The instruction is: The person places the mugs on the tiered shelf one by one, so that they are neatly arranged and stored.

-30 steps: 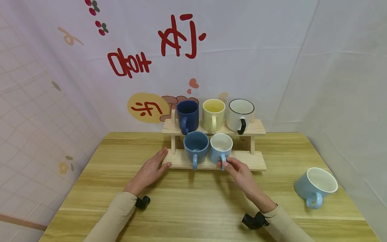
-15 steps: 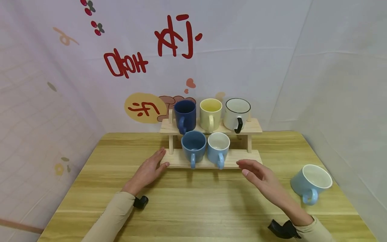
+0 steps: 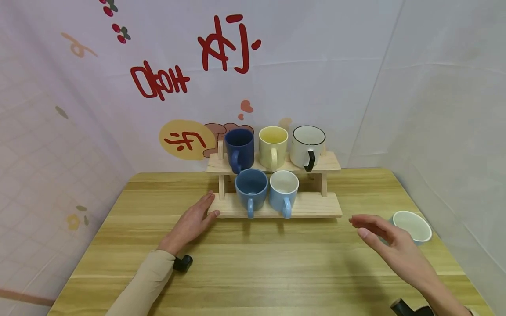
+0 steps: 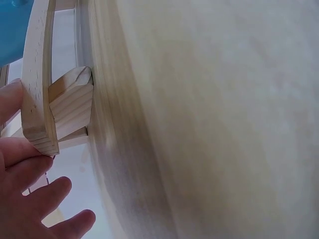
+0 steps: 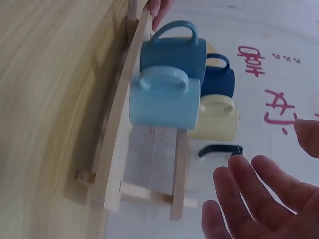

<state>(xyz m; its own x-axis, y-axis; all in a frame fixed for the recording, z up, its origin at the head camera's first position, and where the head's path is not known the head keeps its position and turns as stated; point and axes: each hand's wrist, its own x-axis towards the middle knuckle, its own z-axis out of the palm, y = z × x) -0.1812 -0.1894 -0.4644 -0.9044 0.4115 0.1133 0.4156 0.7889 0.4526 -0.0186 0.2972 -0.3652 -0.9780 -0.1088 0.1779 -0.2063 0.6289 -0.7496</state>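
Observation:
My left hand (image 3: 189, 227) rests at the left end of a two-tier wooden rack (image 3: 316, 205); in the left wrist view its thumb and index finger touch the lower board (image 4: 37, 94), the other fingers spread loosely. Holding nothing, my right hand (image 3: 401, 254) is over the table right of the rack, fingers gently bent. It partly hides a light-blue mug (image 3: 413, 226) with a white inside. On the lower tier stand a grey-blue mug (image 3: 251, 188) and a small light-blue mug (image 3: 281, 199), side by side, handles toward me.
The upper tier carries a navy mug (image 3: 242, 151), a yellow mug (image 3: 272, 147) and a white mug (image 3: 306, 151) with black rim and handle. Behind the wooden table (image 3: 269, 263) hangs a printed white backdrop (image 3: 316, 79), which also runs along both sides.
My right hand has let go of the small light-blue mug's handle and moved right, in front of the mug on the table. My left hand stays at the rack.

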